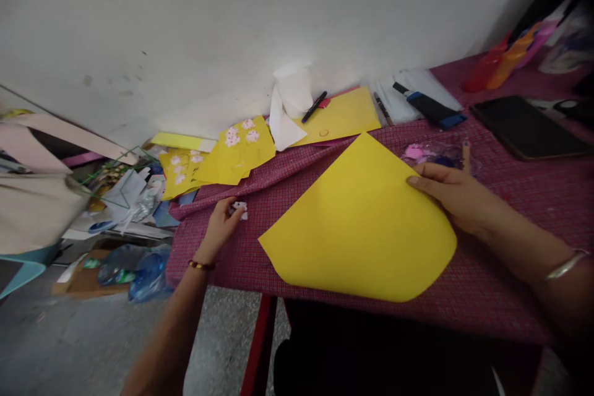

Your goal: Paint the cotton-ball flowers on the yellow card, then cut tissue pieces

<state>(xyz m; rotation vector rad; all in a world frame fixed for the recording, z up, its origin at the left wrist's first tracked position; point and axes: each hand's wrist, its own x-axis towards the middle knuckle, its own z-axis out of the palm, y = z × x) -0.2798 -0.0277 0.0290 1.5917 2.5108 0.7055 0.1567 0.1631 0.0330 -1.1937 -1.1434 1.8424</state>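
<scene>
A large yellow paper sheet (pixel 357 223) lies folded over on the red checked tablecloth (pixel 510 198), its curved fold toward me. My right hand (pixel 452 195) pinches its right edge, thumb on top and fingers closed on the sheet. Over by the cloth's left edge, my left hand (pixel 221 223) has its fingers closed on a small white and pink paper piece (pixel 240 206).
Yellow sheets with pink flower cutouts (pixel 232 151) lie at the back left. White paper (pixel 290 105), a black marker (pixel 314 107), another yellow sheet (pixel 341 116), a blue-black tool (pixel 431 108), a dark tablet (pixel 526 127) and colored bottles (pixel 510 59) line the wall. Clutter covers the floor at left.
</scene>
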